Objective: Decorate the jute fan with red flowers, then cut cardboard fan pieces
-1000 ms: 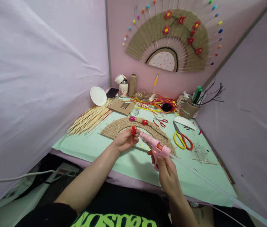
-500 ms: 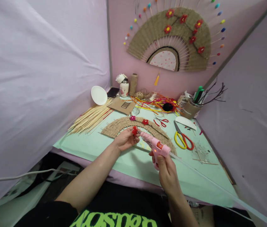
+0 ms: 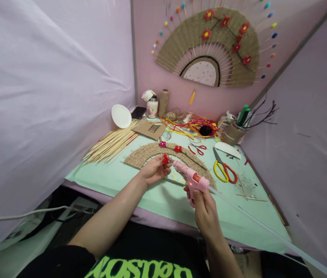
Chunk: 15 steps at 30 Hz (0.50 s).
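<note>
The glue gun (image 3: 191, 178) slants forward-left, pointing at the red flower (image 3: 165, 159).

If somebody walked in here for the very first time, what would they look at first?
Probably the big woven fan with red flowers and colorful balls around it, up on the pink wall. Next, perhaps the bright pink glue gun in the right hand, its tip by a little red flower in the left hand. The tangle of orange, pink and yellow strands at the back of the table stands out too.
</note>
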Tool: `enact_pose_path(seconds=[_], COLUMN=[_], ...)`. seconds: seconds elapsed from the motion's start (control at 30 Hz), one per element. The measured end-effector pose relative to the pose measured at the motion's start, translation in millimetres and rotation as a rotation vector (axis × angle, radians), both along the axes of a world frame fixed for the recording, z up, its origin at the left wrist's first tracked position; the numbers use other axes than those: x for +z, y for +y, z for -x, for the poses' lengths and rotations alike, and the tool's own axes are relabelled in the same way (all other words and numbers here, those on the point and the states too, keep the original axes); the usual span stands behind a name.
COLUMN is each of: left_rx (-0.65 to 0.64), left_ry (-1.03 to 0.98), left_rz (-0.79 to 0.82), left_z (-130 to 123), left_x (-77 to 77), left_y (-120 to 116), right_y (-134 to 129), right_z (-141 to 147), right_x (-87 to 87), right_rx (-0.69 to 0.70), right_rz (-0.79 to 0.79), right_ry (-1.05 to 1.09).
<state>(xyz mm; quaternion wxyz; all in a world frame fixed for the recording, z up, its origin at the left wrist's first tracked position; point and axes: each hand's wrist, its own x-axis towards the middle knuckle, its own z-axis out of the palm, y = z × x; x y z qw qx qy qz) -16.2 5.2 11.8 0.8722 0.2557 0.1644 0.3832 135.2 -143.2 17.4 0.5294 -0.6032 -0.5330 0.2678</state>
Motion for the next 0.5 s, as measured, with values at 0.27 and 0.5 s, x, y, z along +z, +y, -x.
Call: enact_pose_path(seconds=[0.27,0.5], left_rx=[0.015,0.049], left_ry=[0.021,0.025], left_rz=[0.033,0.027], left_z=[-0.6,-0.9], left_x=[1.4,-0.1], left_y=[0.0,0.5], right_y=[-0.8,-3.5], right_z=[1.9,1.9], right_x=[3.2,5.1], right_rx=[0.002,0.037], right_rz=[0.012,0.068], right_ry=[-0.031,0.022])
